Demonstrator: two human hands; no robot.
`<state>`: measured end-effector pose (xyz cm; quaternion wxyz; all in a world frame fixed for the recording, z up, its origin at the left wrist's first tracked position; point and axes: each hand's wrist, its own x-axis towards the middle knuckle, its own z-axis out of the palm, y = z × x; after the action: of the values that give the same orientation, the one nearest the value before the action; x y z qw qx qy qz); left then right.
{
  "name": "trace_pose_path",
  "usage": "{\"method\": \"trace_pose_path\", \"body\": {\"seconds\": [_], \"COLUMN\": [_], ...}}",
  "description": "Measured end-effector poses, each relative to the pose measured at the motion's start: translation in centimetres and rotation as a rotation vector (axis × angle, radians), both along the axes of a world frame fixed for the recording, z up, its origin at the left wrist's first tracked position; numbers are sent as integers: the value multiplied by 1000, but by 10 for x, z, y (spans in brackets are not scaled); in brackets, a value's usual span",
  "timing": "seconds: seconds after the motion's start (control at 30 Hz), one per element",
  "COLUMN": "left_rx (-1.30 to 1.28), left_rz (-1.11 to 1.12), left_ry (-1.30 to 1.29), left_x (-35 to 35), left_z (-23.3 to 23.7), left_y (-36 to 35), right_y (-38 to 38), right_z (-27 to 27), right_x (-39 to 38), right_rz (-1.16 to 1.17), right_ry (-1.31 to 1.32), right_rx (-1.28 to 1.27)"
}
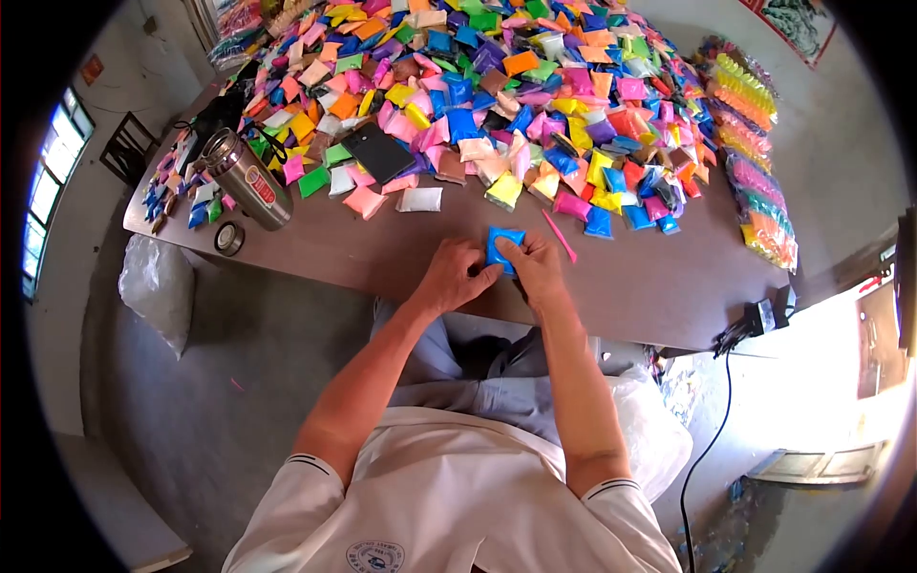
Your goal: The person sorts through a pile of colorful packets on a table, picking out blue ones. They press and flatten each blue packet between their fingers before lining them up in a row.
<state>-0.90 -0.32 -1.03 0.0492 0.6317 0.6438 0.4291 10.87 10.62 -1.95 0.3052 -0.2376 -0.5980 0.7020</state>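
Note:
A small blue packet is held just above the front edge of the brown table. My right hand is closed on it, thumb pressed on its face. Curled at the packet's left edge, my left hand has its thumb against the lower corner; its fingertips are partly hidden. Beyond the hands lies a big heap of small coloured packets. A thin pink stick rests on the table to the right of my right hand, and a white packet lies ahead of my left.
A steel flask stands at the left with its lid beside it. A black flat object lies on the heap. Bundled strips of coloured packs line the right edge, near a black cable. Plastic bags hang or lie below.

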Motion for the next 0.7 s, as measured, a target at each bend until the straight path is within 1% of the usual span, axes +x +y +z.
{"method": "trace_pose_path", "body": {"seconds": [0.13,0.23,0.3,0.33,0.4,0.47,0.53,0.6,0.63,0.7], "left_rx": [-19,-21,81,81,-43,-39,-37,33,34,-70], "left_rz": [9,-38,-40,-42,2,13,22,66,65,97], "left_ry": [-46,-92,-168,-163,-99,-70,-39,-144,-138,-283], "left_x": [0,5,12,13,13,13,16,20,21,21], "left_z": [-3,2,3,3,1,-1,-2,-1,-1,-1], "left_y": [-4,-6,-9,-12,-16,-17,-18,-18,-20,-24], "right_y": [-3,-3,-4,-5,-7,-6,-11,-13,-11,-7], "right_z": [-2,7,11,10,7,3,15,30,29,25], "right_x": [2,3,3,4,3,4,8,17,18,19], "right_rz": [8,15,64,62,68,84,97,117,117,201], "right_ry": [110,73,-106,-101,-110,-82,-53,-216,-211,-196], "right_rx": [-65,-60,17,18,48,82,112,116,117,170]}}
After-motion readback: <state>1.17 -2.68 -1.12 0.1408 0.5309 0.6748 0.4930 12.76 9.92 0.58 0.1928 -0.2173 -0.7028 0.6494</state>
